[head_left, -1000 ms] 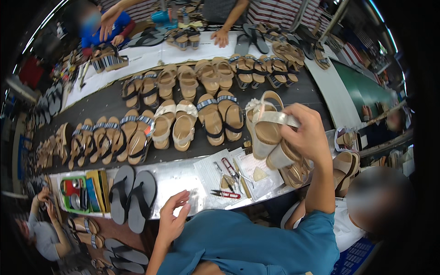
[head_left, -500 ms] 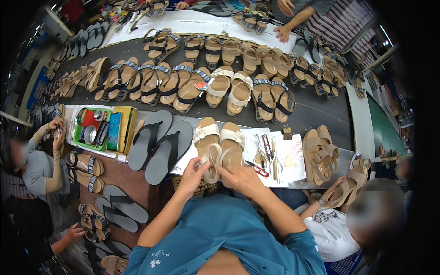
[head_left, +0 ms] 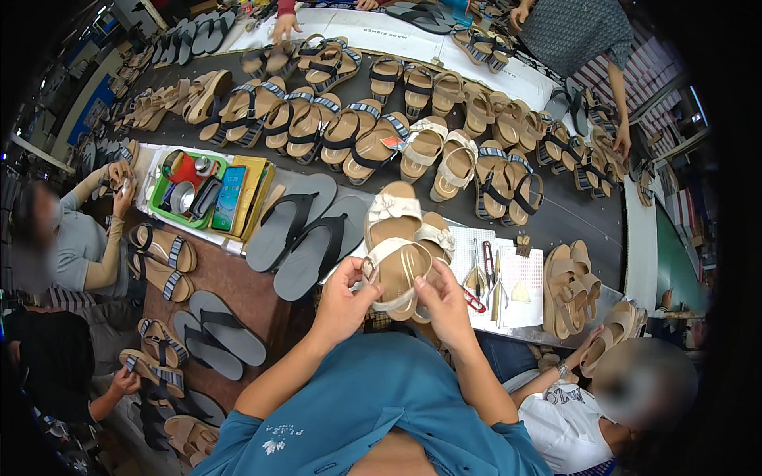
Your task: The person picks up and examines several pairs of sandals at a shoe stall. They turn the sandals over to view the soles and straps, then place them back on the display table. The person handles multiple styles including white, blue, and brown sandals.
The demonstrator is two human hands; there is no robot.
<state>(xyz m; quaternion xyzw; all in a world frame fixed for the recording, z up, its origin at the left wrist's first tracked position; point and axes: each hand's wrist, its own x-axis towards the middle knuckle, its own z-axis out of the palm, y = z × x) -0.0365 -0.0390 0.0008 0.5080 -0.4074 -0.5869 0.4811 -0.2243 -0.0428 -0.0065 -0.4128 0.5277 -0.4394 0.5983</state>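
Observation:
A cream sandal (head_left: 394, 229) with a flower-trimmed front strap and a tan footbed is held up at the near edge of the bench. My left hand (head_left: 349, 300) closes on the left side of its ankle strap, by the buckle. My right hand (head_left: 447, 308) grips the strap's right side, the thumb over the heel area. Partly hidden behind it is the matching cream sandal (head_left: 435, 232). To the left lie grey flip-flops (head_left: 321, 246) with black straps. Pliers (head_left: 475, 278) and red-handled snips (head_left: 488, 258) lie on paper to the right.
Rows of strappy sandals (head_left: 345, 133) cover the dark conveyor (head_left: 583, 226) beyond. A green basket (head_left: 157, 208) and a phone (head_left: 229, 198) stand at left. Tan sandals (head_left: 565, 293) sit at right. Co-workers are on both sides; one co-worker's hand (head_left: 286, 28) reaches over the far sandals.
The cream sandal has come up off the bench and now overlaps its mate. My right hand has moved from the footbed to the strap's right side. The whole view has shifted.

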